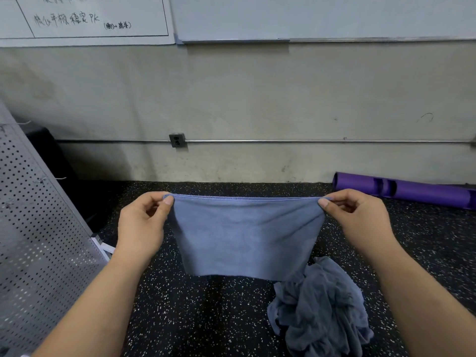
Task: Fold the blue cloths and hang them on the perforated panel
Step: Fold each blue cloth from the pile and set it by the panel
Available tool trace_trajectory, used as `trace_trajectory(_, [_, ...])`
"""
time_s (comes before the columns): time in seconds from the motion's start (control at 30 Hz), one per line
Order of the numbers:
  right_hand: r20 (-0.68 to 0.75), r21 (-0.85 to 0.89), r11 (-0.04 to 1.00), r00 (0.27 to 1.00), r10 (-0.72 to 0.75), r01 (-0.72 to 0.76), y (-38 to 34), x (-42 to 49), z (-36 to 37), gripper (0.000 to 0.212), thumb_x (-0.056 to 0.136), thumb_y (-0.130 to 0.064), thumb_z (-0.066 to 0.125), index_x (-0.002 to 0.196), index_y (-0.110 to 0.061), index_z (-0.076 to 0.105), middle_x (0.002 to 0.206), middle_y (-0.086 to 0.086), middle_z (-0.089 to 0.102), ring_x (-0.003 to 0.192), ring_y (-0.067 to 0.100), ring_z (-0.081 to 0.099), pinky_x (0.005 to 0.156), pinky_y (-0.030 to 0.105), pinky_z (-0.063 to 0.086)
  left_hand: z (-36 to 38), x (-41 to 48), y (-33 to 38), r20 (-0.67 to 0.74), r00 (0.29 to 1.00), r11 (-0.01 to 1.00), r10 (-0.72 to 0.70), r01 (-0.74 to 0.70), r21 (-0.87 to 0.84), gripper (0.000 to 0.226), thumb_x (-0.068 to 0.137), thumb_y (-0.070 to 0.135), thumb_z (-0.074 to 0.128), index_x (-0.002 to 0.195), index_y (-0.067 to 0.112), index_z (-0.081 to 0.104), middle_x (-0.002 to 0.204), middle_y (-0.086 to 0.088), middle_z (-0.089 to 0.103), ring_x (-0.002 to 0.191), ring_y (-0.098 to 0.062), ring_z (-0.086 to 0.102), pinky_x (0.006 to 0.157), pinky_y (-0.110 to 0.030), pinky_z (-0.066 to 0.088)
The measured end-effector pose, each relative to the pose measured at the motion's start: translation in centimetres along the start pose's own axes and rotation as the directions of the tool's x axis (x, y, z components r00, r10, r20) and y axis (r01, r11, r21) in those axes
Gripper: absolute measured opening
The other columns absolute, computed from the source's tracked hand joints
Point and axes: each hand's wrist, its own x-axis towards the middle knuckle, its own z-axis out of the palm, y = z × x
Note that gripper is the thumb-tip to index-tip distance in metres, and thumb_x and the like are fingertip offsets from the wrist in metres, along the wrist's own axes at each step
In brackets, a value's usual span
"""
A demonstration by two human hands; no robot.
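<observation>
Looking down on a speckled black floor point(206, 318), perforated panel point(38, 240) leaning at left, purple roll point(417, 193) along the wall point(257, 99) at right, crumpled heap of blue cloths point(322, 310) beside the right forearm point(425, 292). Holding a blue cloth point(244, 235) taut above the floor, left hand point(141, 222) and right hand point(360, 220) each pinching a top corner between thumb and curled fingers, hem straight, surface smooth. Cannot see the heap's top behind the held cloth, nor read the handwriting on the white sheet point(85, 19).

Head-worn camera faces forward and down toward wall point(257, 99), seemingly near the floor point(206, 318).
</observation>
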Motion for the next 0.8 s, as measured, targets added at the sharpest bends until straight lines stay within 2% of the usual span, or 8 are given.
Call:
trace_trajectory(0.13, [-0.064, 0.155, 0.988, 0.998, -0.005, 0.014, -0.53, 0.13, -0.32, 0.008, 0.089, -0.012, 0.085, 0.094, -0.015, 0.081, 0.089, 0.0, 0.081, 0.08, 0.007, 0.071, 0.079, 0.015, 0.058, -0.21, 0.04, 0.45, -0.101, 0.995, 0.998, 0.024, -0.03, -0.053, 0.006, 0.099, 0.023, 0.076, 0.096, 0.026, 0.08, 0.082, 0.014, 0.077, 0.072, 0.001, 0.064, 0.073, -0.011, 0.05])
trace_trajectory(0.23, [0.025, -0.032, 0.999, 1.0, -0.004, 0.005, -0.27, 0.09, -0.34, 0.008, 0.088, -0.016, 0.086, 0.09, -0.022, 0.081, 0.083, -0.008, 0.08, 0.075, 0.008, 0.07, 0.074, 0.017, 0.057, -0.13, -0.11, 0.4, -0.076, 0.997, 1.0, 0.009, -0.011, -0.024, 0.006, 0.098, 0.024, 0.078, 0.093, 0.026, 0.08, 0.084, 0.015, 0.078, 0.073, 0.003, 0.064, 0.076, -0.019, 0.051])
trace_trajectory(0.37, [-0.068, -0.025, 0.999, 0.997, -0.029, 0.028, -0.46, 0.2, -0.54, 0.005, 0.09, -0.023, 0.085, 0.093, -0.025, 0.081, 0.085, -0.011, 0.079, 0.076, 0.006, 0.069, 0.076, 0.024, 0.056, -0.22, 0.16, 0.4, -0.121, 0.992, 0.999, 0.033, -0.036, -0.025, 0.005, 0.099, 0.024, 0.077, 0.094, 0.025, 0.079, 0.086, 0.009, 0.079, 0.076, -0.001, 0.066, 0.078, -0.021, 0.054])
trace_trajectory(0.47, [0.008, -0.158, 0.987, 0.999, -0.034, 0.034, -0.27, 0.0, -0.32, 0.005, 0.09, -0.027, 0.085, 0.09, -0.031, 0.081, 0.085, -0.017, 0.078, 0.077, 0.002, 0.071, 0.077, 0.031, 0.057, -0.16, 0.1, 0.07, -0.089, 0.996, 1.0, 0.016, -0.016, 0.002, 0.007, 0.099, 0.027, 0.077, 0.095, 0.022, 0.08, 0.088, 0.002, 0.079, 0.077, -0.008, 0.065, 0.08, -0.032, 0.055])
trace_trajectory(0.57, [-0.059, -0.015, 1.0, 0.998, -0.002, 0.001, -0.07, 0.12, -0.31, 0.004, 0.091, -0.026, 0.085, 0.091, -0.028, 0.082, 0.086, -0.008, 0.079, 0.079, 0.013, 0.071, 0.077, 0.034, 0.056, -0.22, 0.16, 0.02, -0.097, 0.995, 1.0, 0.03, -0.03, 0.01, 0.008, 0.1, 0.027, 0.076, 0.096, 0.021, 0.079, 0.086, 0.005, 0.077, 0.074, -0.005, 0.062, 0.075, -0.027, 0.052])
trace_trajectory(0.67, [0.004, -0.065, 0.998, 1.0, 0.001, -0.001, 0.27, 0.11, -0.09, 0.006, 0.091, -0.024, 0.085, 0.088, -0.028, 0.081, 0.081, -0.005, 0.078, 0.074, 0.016, 0.068, 0.071, 0.03, 0.051, -0.17, 0.11, 0.0, -0.042, 0.999, 1.0, -0.007, 0.007, -0.005, 0.008, 0.099, 0.024, 0.077, 0.093, 0.02, 0.079, 0.082, 0.006, 0.076, 0.072, -0.005, 0.06, 0.074, -0.028, 0.05])
trace_trajectory(0.77, [-0.077, 0.018, 1.0, 0.997, 0.018, -0.017, 0.28, 0.06, -0.1, 0.003, 0.092, -0.026, 0.084, 0.091, -0.026, 0.081, 0.079, 0.006, 0.075, 0.067, 0.017, 0.059, 0.065, 0.03, 0.047, -0.14, 0.01, -0.01, -0.048, 0.999, 1.0, -0.001, 0.001, -0.007, 0.007, 0.099, 0.022, 0.076, 0.094, 0.019, 0.079, 0.084, 0.008, 0.077, 0.075, -0.004, 0.063, 0.075, -0.019, 0.051])
trace_trajectory(0.8, [-0.051, 0.001, 1.0, 0.998, 0.023, -0.023, 0.39, 0.07, -0.04, 0.004, 0.092, -0.025, 0.083, 0.09, -0.025, 0.08, 0.079, 0.005, 0.076, 0.069, 0.016, 0.061, 0.067, 0.03, 0.048, -0.15, -0.08, 0.03, -0.036, 0.999, 1.0, -0.003, 0.003, -0.001, 0.007, 0.099, 0.022, 0.076, 0.093, 0.019, 0.079, 0.083, 0.009, 0.077, 0.073, -0.004, 0.062, 0.072, -0.015, 0.05])
